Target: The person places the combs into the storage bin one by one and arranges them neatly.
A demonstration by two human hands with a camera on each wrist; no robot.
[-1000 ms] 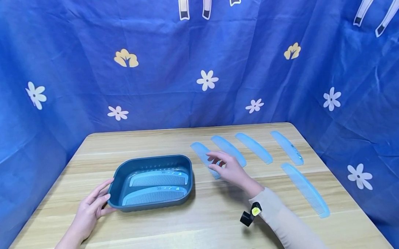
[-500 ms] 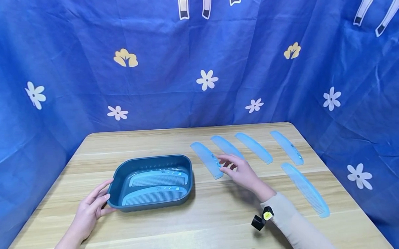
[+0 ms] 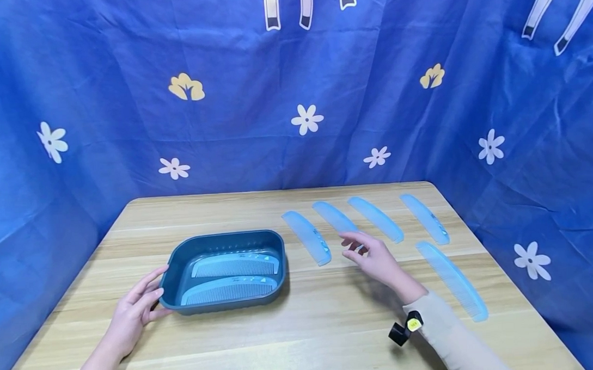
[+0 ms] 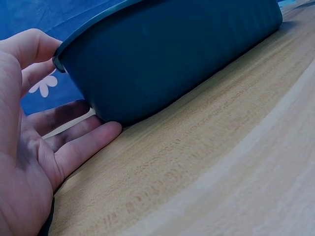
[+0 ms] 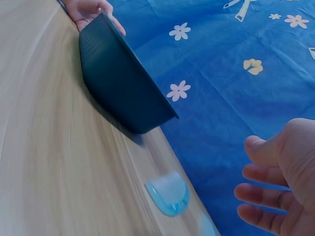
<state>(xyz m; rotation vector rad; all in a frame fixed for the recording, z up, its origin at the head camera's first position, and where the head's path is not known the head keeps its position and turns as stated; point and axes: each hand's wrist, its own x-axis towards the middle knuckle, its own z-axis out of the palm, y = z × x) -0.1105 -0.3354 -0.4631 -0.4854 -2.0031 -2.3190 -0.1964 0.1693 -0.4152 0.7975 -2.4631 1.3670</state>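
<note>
Closest to you, your left hand (image 3: 127, 319) is at the left end of the tub (image 3: 232, 241), fingers grasping it by the rim and low on the wall. The tub rests flat on the bench (image 3: 292, 343). Inside it lie the front comb (image 3: 229, 292) and, just behind that, the rear comb (image 3: 235, 265), both lengthwise with teeth toward you.

Well to the tub's right, roughly abreast of it, lies the lone comb (image 3: 452, 280). Nearer the tub on that same side hangs your right hand (image 3: 372, 258), its fingers loosely bent and grasping nothing. They cover the near end of the middle comb (image 3: 334, 216); you can't tell whether they touch it.

Farther back, just beside the tub's right end, lies the first comb (image 3: 306, 238). Rightward from the tub, beyond the middle comb, come the fourth comb (image 3: 376, 219) and the far comb (image 3: 425, 218). Behind the tub hangs the blue curtain (image 3: 245, 132).

I'd judge your work partway along: two combs are in the tub, five are outside it, and neither hand holds one.
</note>
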